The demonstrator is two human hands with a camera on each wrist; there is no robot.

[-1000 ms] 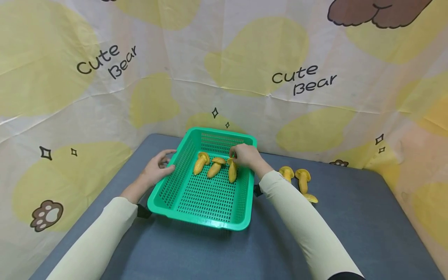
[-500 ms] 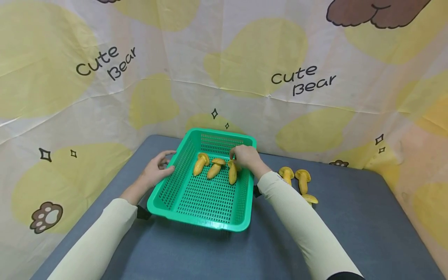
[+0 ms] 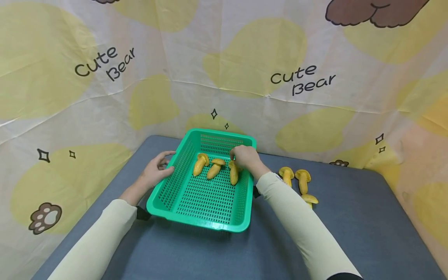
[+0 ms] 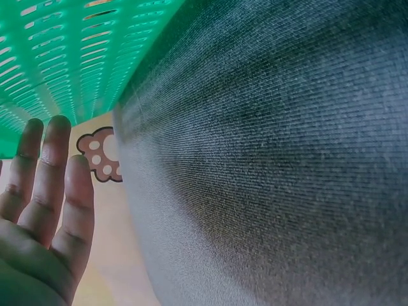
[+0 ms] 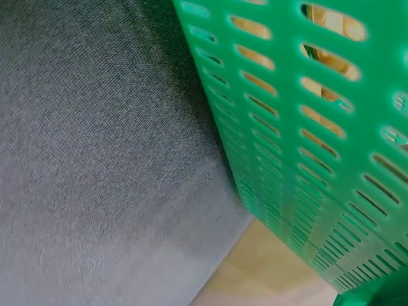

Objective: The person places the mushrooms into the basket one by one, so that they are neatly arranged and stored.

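Meanwhile my left hand (image 3: 156,170) rests open-fingered against the green basket (image 3: 224,224) to steady it on the surface (image 3: 350,217), while my right hand (image 3: 246,156) pinches the third yellow mushroom (image 3: 233,174) inside, by the basket's right wall.

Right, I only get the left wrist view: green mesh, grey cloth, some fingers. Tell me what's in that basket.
Observer: Three yellow mushrooms lie in the far half of the green basket.
Operator: Give me the right hand.
Observer: The right hand reaches over the basket's right wall, its fingers on the cap end of the rightmost mushroom; I cannot tell whether the grip is closed.
Operator: Now anything outside the basket.
Observer: Three more mushrooms lie on the grey table, right of the basket.
Operator: And the left hand from above.
Observer: The left hand rests against the outside of the basket's left wall, thumb on the rim.
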